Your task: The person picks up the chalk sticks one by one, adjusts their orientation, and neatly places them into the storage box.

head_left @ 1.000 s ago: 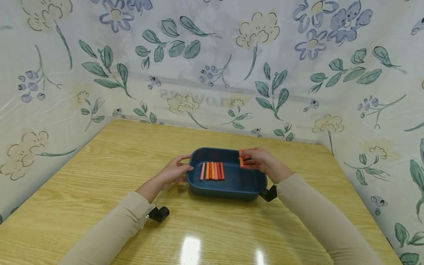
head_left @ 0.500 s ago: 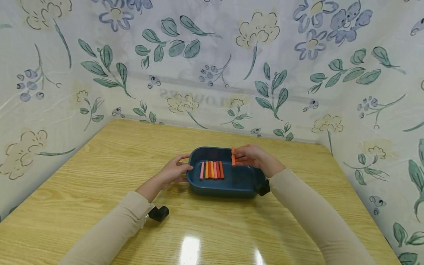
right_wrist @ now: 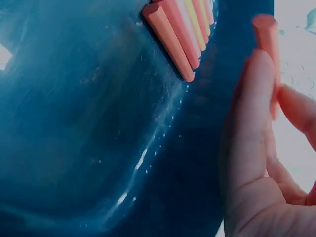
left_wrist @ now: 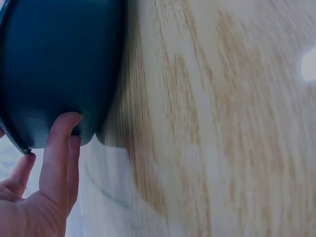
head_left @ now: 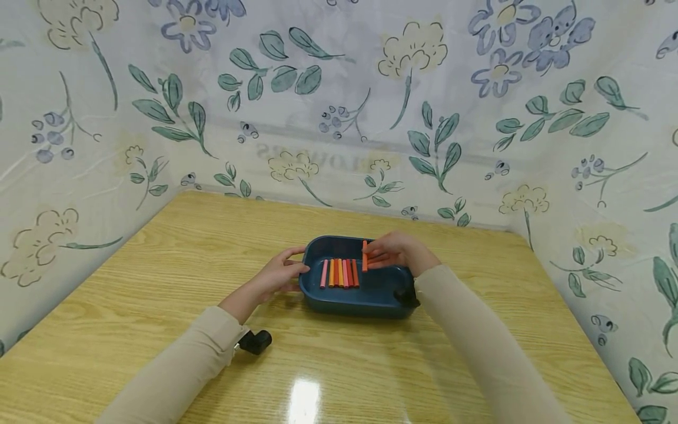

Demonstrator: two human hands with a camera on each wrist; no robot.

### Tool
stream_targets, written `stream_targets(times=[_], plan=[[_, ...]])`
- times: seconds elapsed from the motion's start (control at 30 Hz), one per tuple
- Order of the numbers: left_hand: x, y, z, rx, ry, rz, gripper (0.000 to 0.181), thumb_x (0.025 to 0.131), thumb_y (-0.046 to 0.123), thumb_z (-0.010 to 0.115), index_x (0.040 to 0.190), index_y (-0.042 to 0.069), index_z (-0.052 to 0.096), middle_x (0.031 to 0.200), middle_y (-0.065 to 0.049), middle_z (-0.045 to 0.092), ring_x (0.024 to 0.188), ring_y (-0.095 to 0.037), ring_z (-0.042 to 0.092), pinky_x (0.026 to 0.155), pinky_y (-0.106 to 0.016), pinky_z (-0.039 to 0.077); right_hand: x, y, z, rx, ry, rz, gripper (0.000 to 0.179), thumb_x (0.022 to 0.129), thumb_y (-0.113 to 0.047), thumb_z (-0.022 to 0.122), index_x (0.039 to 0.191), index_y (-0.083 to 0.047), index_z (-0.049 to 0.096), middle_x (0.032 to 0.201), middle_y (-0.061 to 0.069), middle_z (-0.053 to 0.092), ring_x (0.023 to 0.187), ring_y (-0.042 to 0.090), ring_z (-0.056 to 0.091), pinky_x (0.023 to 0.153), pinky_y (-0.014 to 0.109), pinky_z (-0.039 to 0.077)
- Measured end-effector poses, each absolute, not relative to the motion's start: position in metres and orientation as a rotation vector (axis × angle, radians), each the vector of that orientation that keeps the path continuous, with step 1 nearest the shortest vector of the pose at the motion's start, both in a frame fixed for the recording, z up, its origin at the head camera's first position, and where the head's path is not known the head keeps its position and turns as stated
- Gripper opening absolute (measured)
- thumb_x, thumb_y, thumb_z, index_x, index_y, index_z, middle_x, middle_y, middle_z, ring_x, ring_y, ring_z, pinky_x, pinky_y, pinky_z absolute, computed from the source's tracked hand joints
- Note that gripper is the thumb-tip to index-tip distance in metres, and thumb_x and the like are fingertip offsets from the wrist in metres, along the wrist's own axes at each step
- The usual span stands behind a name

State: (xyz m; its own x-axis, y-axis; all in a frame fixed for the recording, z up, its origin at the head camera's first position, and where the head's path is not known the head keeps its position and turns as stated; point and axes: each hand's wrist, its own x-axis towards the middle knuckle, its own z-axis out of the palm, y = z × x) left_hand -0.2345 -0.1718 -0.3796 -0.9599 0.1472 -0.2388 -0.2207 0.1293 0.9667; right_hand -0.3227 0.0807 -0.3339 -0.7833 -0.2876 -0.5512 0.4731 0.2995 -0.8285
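A dark blue tray (head_left: 344,307) stands on the wooden table, several pink, red, orange and yellow chalk sticks (head_left: 340,273) side by side in its left half. My left hand (head_left: 276,274) holds the tray's left end, thumb over the rim and fingers against the outer wall (left_wrist: 64,74). With thumb and fingertips my right hand (head_left: 399,252) pinches an orange-red chalk stick (head_left: 365,257), upright in the head view, over the tray's back part. In the right wrist view this stick (right_wrist: 267,34) is apart from the row (right_wrist: 170,42).
A pale floral cloth (head_left: 339,118) hangs round the back and sides of the table (head_left: 212,235). Black wrist camera mounts (head_left: 255,341) stick out by both sleeves; the right one overlaps the tray's front right corner in the head view.
My right hand has moved left along the tray with the chalk stick, bringing it close to the right end of the row. My left hand has stayed on the tray's left end.
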Motion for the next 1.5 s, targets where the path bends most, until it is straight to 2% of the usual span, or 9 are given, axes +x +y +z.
stream_targets(times=[0.23, 0.63, 0.87, 1.03, 1.17, 1.5], plan=[[-0.235, -0.172, -0.38, -0.1, 2.149, 1.892, 0.055, 0.094, 0.009, 0.049, 0.145, 0.009, 0.028, 0.128, -0.026, 0.043, 0.108, -0.037, 0.055, 0.078, -0.042, 0.053, -0.328, 0.075, -0.343, 0.175, 1.927, -1.5, 0.03, 0.087, -0.001, 0.062, 0.115, 0.007, 0.058, 0.097, 0.017, 0.061, 0.079, 0.023, 0.063, 0.076, 0.035, 0.054], [-0.234, -0.17, -0.379, -0.091, 2.147, 1.887, 0.056, 0.094, 0.009, 0.05, 0.145, 0.008, 0.027, 0.129, -0.027, 0.041, 0.108, -0.037, 0.055, 0.077, -0.04, 0.054, -0.33, 0.068, -0.359, 0.287, 1.928, -1.406, 0.028, 0.086, 0.002, 0.062, 0.113, 0.007, 0.058, 0.087, 0.014, 0.062, 0.065, 0.02, 0.062, 0.07, 0.032, 0.056], [-0.235, -0.169, -0.379, -0.08, 2.146, 1.887, 0.057, 0.094, 0.01, 0.05, 0.146, 0.008, 0.026, 0.128, -0.027, 0.041, 0.11, -0.039, 0.052, 0.079, -0.04, 0.053, -0.329, 0.07, -0.364, 0.308, 1.949, -1.381, 0.027, 0.086, 0.005, 0.061, 0.113, 0.007, 0.059, 0.091, 0.016, 0.061, 0.064, 0.02, 0.061, 0.067, 0.029, 0.056], [-0.235, -0.169, -0.379, -0.09, 2.142, 1.893, 0.057, 0.093, 0.009, 0.051, 0.145, 0.009, 0.028, 0.127, -0.026, 0.043, 0.106, -0.036, 0.055, 0.078, -0.039, 0.054, -0.33, 0.071, -0.368, 0.313, 1.956, -1.379, 0.025, 0.085, 0.004, 0.062, 0.11, 0.008, 0.059, 0.091, 0.016, 0.061, 0.059, 0.019, 0.062, 0.064, 0.027, 0.056], [-0.234, -0.168, -0.378, -0.083, 2.132, 1.899, 0.057, 0.093, 0.009, 0.051, 0.145, 0.009, 0.028, 0.126, -0.025, 0.044, 0.104, -0.034, 0.056, 0.078, -0.039, 0.054, -0.331, 0.071, -0.368, 0.305, 1.952, -1.39, 0.024, 0.085, 0.005, 0.062, 0.109, 0.01, 0.06, 0.093, 0.017, 0.062, 0.061, 0.019, 0.063, 0.066, 0.028, 0.056], [-0.233, -0.171, -0.376, -0.069, 2.121, 1.909, 0.058, 0.094, 0.009, 0.05, 0.146, 0.008, 0.024, 0.129, -0.027, 0.04, 0.11, -0.04, 0.052, 0.08, -0.042, 0.052, -0.328, 0.071, -0.355, 0.261, 1.958, -1.492, 0.028, 0.088, 0.0, 0.059, 0.114, 0.01, 0.059, 0.09, 0.016, 0.063, 0.073, 0.022, 0.063, 0.078, 0.035, 0.054]])
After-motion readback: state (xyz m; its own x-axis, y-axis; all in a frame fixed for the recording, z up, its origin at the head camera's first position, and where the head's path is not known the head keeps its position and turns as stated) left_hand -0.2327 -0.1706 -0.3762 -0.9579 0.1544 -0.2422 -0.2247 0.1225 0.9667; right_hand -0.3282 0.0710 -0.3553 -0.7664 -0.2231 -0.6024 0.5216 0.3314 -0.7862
